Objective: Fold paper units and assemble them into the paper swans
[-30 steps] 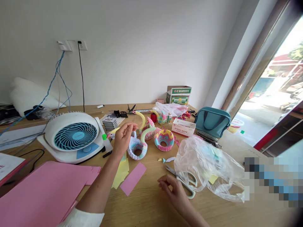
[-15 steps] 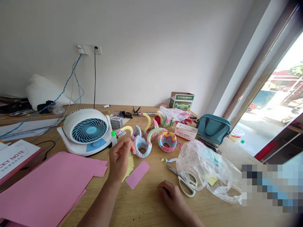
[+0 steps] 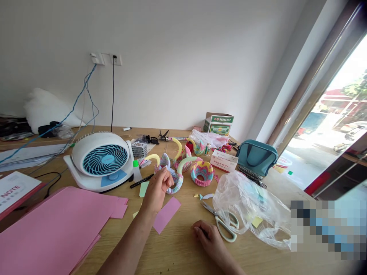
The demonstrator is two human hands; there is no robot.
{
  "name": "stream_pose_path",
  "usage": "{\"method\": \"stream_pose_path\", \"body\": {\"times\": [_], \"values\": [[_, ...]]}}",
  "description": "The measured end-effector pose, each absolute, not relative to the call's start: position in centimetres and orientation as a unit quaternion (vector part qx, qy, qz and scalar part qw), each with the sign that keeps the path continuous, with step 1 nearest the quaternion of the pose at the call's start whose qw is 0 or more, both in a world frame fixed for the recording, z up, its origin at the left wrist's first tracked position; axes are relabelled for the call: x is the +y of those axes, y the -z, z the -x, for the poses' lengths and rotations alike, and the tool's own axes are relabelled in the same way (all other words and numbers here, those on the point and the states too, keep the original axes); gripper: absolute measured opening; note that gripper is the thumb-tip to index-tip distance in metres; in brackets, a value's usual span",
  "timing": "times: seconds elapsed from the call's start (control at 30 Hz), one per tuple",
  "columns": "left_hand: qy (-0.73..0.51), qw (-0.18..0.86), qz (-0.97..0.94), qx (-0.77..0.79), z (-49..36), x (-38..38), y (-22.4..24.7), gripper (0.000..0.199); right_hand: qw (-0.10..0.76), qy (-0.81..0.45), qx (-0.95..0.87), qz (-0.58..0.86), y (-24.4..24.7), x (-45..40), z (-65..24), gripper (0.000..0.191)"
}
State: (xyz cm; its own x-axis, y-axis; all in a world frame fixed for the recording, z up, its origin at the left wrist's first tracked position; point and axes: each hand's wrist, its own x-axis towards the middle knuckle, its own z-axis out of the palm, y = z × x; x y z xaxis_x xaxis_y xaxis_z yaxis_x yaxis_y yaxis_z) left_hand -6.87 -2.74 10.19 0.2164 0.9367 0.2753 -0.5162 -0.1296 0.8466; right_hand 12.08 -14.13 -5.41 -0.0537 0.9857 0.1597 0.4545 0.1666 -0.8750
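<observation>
My left hand [image 3: 157, 191] is raised over the table with its fingers curled together; whether it pinches anything is hidden. Behind it stands a pale blue and lilac folded-paper swan [image 3: 177, 183], partly covered by the hand. A pink paper strip [image 3: 168, 214] lies just below and right of that hand. My right hand [image 3: 207, 236] rests on the table, fingers curled under, left of the white-handled scissors [image 3: 226, 229]. A round pink, yellow and blue paper basket [image 3: 202, 173] stands behind, beside the swan.
A white fan [image 3: 100, 162] and large pink sheets [image 3: 57, 229] are at the left. A clear plastic bag [image 3: 246, 206], a sticky note box [image 3: 224, 160] and a teal bag [image 3: 256, 156] are at the right. Small paper pieces and a black pen [image 3: 142, 181] lie mid-table.
My left hand has moved right, now in front of the swan, uncovering the black pen and a pale green paper. My right hand stays in place. The view has shifted slightly.
</observation>
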Motion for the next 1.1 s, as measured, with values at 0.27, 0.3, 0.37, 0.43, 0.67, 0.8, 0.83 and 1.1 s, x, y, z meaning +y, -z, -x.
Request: {"method": "stream_pose_path", "body": {"times": [0.27,0.3,0.37,0.43,0.67,0.8,0.83,1.1], "values": [[-0.579,0.619,-0.479,0.228,6.6,-2.7,-9.8,0.043,0.404,-0.332,-0.642,0.56,6.0,-13.9,-12.2,0.036],[-0.584,0.612,-0.483,0.227,6.8,-2.8,-10.0,0.043,0.405,-0.334,-0.642,0.559,6.0,-13.9,-12.3,0.036],[-0.593,0.597,-0.493,0.222,7.1,-3.2,-10.5,0.042,0.405,-0.337,-0.643,0.557,6.1,-13.9,-12.4,0.037],[-0.604,0.579,-0.504,0.215,7.5,-3.7,-11.0,0.042,0.403,-0.339,-0.643,0.556,6.2,-13.9,-12.5,0.039],[-0.638,0.439,-0.586,0.24,9.2,-4.1,-11.2,0.035,0.441,-0.385,-0.591,0.555,6.9,-13.5,-12.8,0.05],[-0.603,0.374,-0.642,0.291,8.1,-1.7,-9.9,0.018,0.531,-0.411,-0.516,0.533,3.9,-11.4,-13.8,0.051],[-0.587,0.362,-0.66,0.299,7.6,-0.7,-9.4,0.015,0.562,-0.389,-0.503,0.529,2.6,-10.4,-14.2,0.046],[-0.484,0.362,-0.723,0.334,4.6,5.9,-5.3,0.039,0.682,-0.305,-0.466,0.474,-7.4,-2.0,-15.4,0.056]]}}
